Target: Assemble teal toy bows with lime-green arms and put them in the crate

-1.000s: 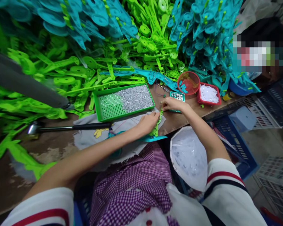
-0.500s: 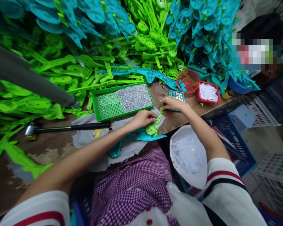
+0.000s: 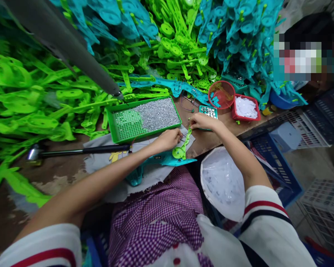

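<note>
Head cam: your R hand pinched the far end of the lime-green plastic arm, long axis back twd you, disc end over the turquoise plastic piece nr counter edge. L hand, nearer the disc, was bunched; couldn't tell on what.

The right hand partly hides the green piece.
</note>
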Tool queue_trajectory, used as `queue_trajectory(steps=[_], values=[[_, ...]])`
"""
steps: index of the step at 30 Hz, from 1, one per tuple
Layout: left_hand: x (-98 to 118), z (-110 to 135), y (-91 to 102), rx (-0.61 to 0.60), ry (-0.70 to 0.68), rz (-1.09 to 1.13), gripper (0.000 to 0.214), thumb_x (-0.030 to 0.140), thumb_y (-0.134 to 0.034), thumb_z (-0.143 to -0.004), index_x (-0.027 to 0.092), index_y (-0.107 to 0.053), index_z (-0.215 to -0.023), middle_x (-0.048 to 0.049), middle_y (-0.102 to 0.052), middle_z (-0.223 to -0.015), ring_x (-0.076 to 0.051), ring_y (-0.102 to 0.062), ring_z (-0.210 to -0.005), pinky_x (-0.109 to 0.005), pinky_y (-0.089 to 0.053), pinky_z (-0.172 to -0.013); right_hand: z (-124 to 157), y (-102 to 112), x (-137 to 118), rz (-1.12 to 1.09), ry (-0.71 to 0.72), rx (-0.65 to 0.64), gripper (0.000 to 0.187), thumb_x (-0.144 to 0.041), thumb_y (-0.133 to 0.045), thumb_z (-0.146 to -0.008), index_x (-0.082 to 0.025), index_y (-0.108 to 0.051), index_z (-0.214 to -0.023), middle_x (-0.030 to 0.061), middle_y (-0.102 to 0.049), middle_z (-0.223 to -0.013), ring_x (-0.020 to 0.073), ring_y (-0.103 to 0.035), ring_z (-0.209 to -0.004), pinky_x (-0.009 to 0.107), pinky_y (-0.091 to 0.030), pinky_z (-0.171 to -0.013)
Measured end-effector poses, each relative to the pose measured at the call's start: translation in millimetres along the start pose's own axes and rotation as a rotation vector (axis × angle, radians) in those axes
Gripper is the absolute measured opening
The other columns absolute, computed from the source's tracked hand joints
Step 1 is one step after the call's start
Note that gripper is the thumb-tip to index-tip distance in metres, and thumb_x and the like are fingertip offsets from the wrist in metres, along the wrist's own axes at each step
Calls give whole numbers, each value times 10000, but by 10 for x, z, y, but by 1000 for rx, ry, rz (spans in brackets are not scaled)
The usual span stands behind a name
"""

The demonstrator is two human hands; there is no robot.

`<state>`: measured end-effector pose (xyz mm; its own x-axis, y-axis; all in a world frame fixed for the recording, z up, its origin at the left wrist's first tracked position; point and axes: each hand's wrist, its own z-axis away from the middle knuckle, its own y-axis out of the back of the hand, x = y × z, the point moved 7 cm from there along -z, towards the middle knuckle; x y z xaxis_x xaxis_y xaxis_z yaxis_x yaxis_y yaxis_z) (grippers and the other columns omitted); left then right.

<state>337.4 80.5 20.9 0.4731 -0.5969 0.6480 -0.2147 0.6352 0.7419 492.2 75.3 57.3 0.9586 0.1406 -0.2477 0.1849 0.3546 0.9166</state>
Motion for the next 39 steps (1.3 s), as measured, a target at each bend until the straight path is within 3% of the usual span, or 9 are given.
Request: queue_trajectory(steps=[5, 11, 17, 22, 27, 31, 39], values=[[37, 54, 31, 47, -48, -39, 293, 236, -510, -928, 158, -731, -1104, -87, -775, -1096, -231, -715, -1007, -308, -515, -923, -3, -1, -4, -5, -10, -13, 102, -228, -717, -858, -159, -759, -920, 56, -747, -869, 162, -607, -803, 256, -329, -680], [143, 62, 72, -49, -164, 14, 234, 258, -620, -891, 204, -791, -1041, -53, -796, -1048, -225, -725, -954, -299, -497, -869, 10, 13, -31, -10, -8, -17, 93, -223, -709, -862, -159, -754, -913, 47, -729, -830, 154, -584, -763, 267, -326, -679], [156, 31, 43, 37, -142, 66, 209, 339, -672, -880, 174, -795, -912, -65, -795, -902, -203, -708, -810, -284, -454, -737, 23, 13, -22, -27, -12, -10, 104, -215, -707, -855, -165, -757, -932, 58, -733, -866, 167, -592, -793, 280, -327, -691], [34, -23, -64, 47, -77, 111, 235, 380, -708, -839, 161, -751, -762, -42, -746, -751, -167, -635, -679, -267, -392, -649, 18, 10, -16, -15, -6, -13, 110, -229, -709, -854, -166, -758, -929, 54, -739, -857, 166, -593, -785, 274, -321, -687], [-177, -128, -203, 8, 55, 408, 280, 409, -783, -721, 141, -707, -752, -33, -702, -694, -142, -576, -609, -245, -387, -575, 6, 9, -8, 4, -9, -2, 85, -219, -720, -845, -170, -758, -903, 47, -738, -845, 169, -595, -791, 271, -313, -668], [-199, -146, -244, -5, 25, 566, 278, 401, -777, -708, 136, -700, -733, -38, -695, -707, -133, -568, -621, -250, -415, -601, 7, 16, -20, -7, 2, 10, 58, -206, -723, -842, -177, -756, -881, 39, -727, -832, 165, -585, -780, 274, -310, -664], [-155, -139, -246, 36, 132, 469, 258, 370, -766, -707, 147, -662, -629, -17, -650, -613, -116, -504, -544, -243, -360, -528, 29, 29, -31, -25, -30, 2, 70, -213, -718, -849, -186, -754, -902, 37, -737, -848, 164, -591, -781, 276, -310, -667]])
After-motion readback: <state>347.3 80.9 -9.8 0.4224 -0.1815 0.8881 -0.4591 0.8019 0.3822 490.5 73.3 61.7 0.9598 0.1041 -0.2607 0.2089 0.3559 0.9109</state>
